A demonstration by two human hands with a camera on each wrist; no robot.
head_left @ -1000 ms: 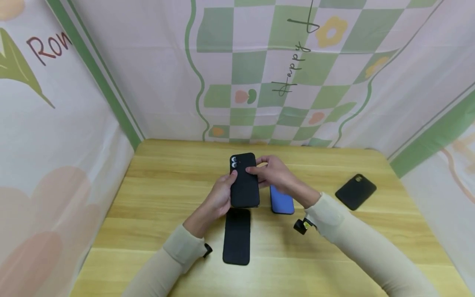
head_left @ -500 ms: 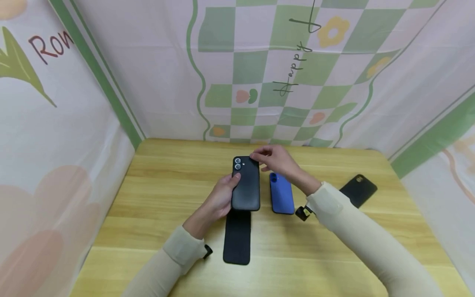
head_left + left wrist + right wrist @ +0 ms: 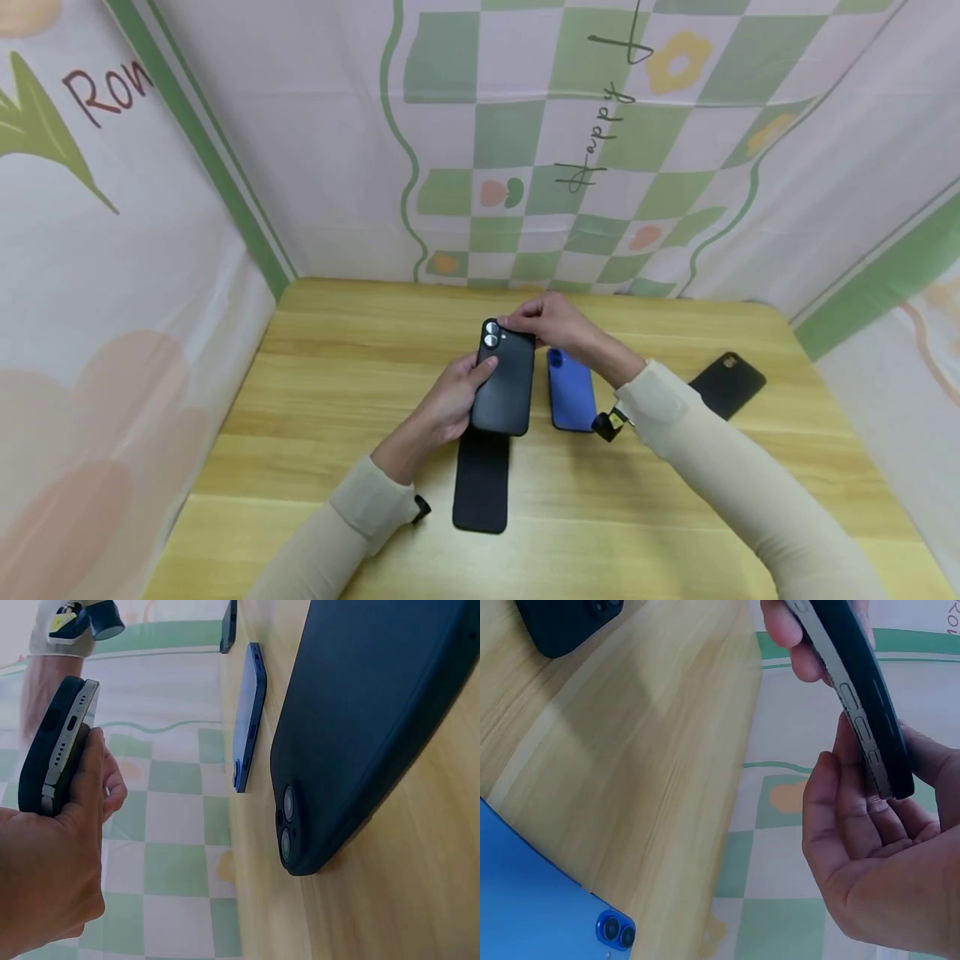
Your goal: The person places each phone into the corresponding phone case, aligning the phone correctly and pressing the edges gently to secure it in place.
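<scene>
My left hand (image 3: 457,396) grips a phone (image 3: 66,742) in a black phone case (image 3: 504,387), thumb lying across the back. Two camera lenses show at its upper left corner. My right hand (image 3: 558,325) pinches the case's top edge with thumb and fingers. In the right wrist view the phone's silver side with its buttons shows beside the dark case, which sits partly off it. The bottom edge with its port is bare in the left wrist view. Below the hands, another black phone (image 3: 480,492) lies on the table, partly covered.
A blue phone (image 3: 572,398) lies on the wooden table (image 3: 337,333) just right of the held phone. Farther right lies a black phone case (image 3: 723,387), partly behind my right sleeve (image 3: 660,408). A patterned cloth wall (image 3: 517,192) rises at the table's back edge.
My right hand has gone from the phone's right side up to its top edge, toward the lenses. The held phone has shifted slightly right and down and tilted a little.
</scene>
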